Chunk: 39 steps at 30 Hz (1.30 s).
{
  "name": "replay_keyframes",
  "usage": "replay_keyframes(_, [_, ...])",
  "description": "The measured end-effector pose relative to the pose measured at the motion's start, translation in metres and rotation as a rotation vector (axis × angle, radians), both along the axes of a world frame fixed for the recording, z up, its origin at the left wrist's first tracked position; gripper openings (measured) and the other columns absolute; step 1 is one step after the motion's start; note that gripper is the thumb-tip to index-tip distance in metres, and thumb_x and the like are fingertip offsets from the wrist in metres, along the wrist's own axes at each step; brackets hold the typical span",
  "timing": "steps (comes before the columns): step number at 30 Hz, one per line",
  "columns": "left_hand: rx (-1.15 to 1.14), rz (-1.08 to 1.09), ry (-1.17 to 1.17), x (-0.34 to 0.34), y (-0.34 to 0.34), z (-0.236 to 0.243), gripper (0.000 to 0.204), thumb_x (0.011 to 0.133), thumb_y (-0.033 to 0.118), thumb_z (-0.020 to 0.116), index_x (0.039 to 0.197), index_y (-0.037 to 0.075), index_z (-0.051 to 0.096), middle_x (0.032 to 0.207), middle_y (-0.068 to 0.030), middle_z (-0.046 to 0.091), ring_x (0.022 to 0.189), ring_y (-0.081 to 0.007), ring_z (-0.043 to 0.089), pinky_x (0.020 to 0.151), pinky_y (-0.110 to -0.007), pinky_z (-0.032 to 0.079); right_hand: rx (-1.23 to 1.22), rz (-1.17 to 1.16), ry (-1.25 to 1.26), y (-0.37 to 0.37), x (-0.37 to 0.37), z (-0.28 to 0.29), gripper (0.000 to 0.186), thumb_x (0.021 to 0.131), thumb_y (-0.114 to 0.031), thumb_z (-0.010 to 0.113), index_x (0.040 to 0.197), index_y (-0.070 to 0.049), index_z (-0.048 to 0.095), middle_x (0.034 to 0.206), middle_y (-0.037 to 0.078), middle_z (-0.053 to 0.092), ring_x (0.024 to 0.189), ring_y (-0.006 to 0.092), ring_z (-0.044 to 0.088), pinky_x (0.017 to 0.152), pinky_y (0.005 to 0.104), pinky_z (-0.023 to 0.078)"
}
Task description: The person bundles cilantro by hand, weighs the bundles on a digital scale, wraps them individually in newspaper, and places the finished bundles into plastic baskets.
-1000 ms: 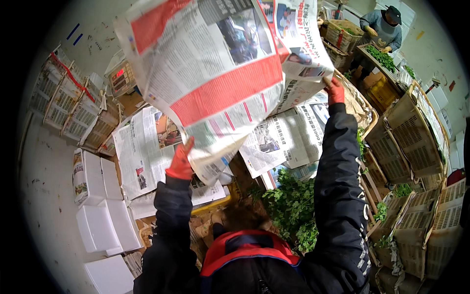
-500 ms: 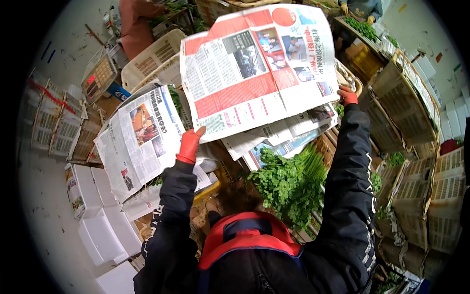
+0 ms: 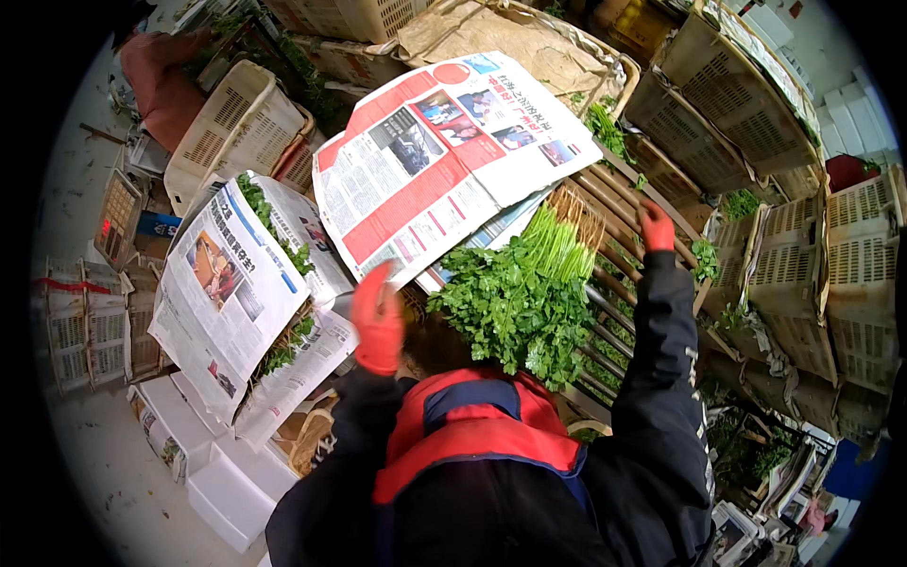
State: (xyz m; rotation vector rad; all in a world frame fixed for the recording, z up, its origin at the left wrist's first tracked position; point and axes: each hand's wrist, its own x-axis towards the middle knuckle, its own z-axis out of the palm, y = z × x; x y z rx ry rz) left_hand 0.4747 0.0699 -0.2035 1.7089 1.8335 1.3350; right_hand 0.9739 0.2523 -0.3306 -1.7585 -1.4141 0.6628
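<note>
A large newspaper sheet (image 3: 444,161) with red printed blocks lies spread over the far part of the work surface. My left hand (image 3: 378,321), in a red glove and slightly blurred, is just off its near corner, fingers stretched out and holding nothing. My right hand (image 3: 655,227), also red-gloved, hovers open above the slatted rack (image 3: 614,283), fingers apart. Between my hands lies a bunch of leafy greens like celery (image 3: 520,298), its pale roots (image 3: 576,213) pointing away from me. The sheet's near right edge lies by the stems.
A newspaper-wrapped bundle of greens (image 3: 231,274) rests on the left. White foam boxes (image 3: 241,491) stand below it, near a scale (image 3: 120,217). Plastic crates (image 3: 236,123) and paper-lined baskets (image 3: 775,283) stand around. A person (image 3: 161,80) bends at the far left.
Both hands have let go of the newspaper sheet, which now lies lower and flatter. The right hand has moved nearer, over the rack. The view has shifted, showing more of the greens.
</note>
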Motion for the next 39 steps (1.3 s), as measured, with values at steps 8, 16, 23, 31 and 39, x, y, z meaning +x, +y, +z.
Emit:
replay_keyframes(8, [-0.184,-0.384,0.528,0.148,0.091,-0.042,0.049,0.080,0.043,0.064,0.100,-0.002,0.057,0.072,-0.0129,0.060,0.068,-0.0338,0.059,0.062,-0.044,0.047,-0.558,-0.082,0.492,-0.146,-0.065,0.006,0.046,0.089,-0.038,0.061,0.115,0.000,0.060,0.068,0.005,0.060,0.054,0.0112,0.056,0.046,0.0265,0.042])
replay_keyframes(16, [-0.678,-0.428,0.399,0.167,0.108,-0.093,0.063,0.079,0.056,0.059,0.105,-0.001,0.058,0.091,-0.0216,0.064,0.087,-0.0358,0.062,0.075,-0.044,0.048,-0.288,-0.156,-0.228,-0.107,-0.137,-0.010,0.066,0.075,-0.051,0.065,0.117,-0.001,0.059,0.096,0.022,0.066,0.093,0.0370,0.062,0.082,0.0411,0.047])
replay_keyframes(23, [-0.761,-0.492,0.481,0.170,0.108,-0.083,0.076,0.081,0.059,0.054,0.124,-0.004,0.050,0.107,-0.0243,0.061,0.098,-0.0373,0.059,0.082,-0.043,0.047,-0.357,-0.149,-0.009,-0.119,-0.118,0.005,0.053,0.078,-0.041,0.067,0.113,-0.003,0.062,0.100,0.019,0.067,0.092,0.0332,0.064,0.082,0.0387,0.049])
replay_keyframes(31, [-0.722,-0.464,0.382,0.192,0.109,-0.093,0.087,0.072,0.056,0.066,0.126,-0.008,0.043,0.099,-0.0257,0.063,0.090,-0.0399,0.061,0.078,-0.044,0.049,-0.128,0.001,0.151,-0.116,-0.135,-0.021,0.065,0.074,-0.032,0.074,0.127,-0.001,0.051,0.094,0.017,0.067,0.083,0.0289,0.064,0.071,0.0358,0.049])
replay_keyframes(39, [-0.713,-0.613,0.214,0.184,0.099,-0.104,0.055,0.074,0.043,0.068,0.106,0.000,0.054,0.093,-0.0222,0.064,0.089,-0.0395,0.060,0.078,-0.046,0.048,-0.296,-0.163,0.320,-0.125,-0.117,-0.038,0.047,0.077,-0.020,0.070,0.119,-0.003,0.059,0.067,0.004,0.058,0.058,0.0145,0.052,0.057,0.0333,0.044])
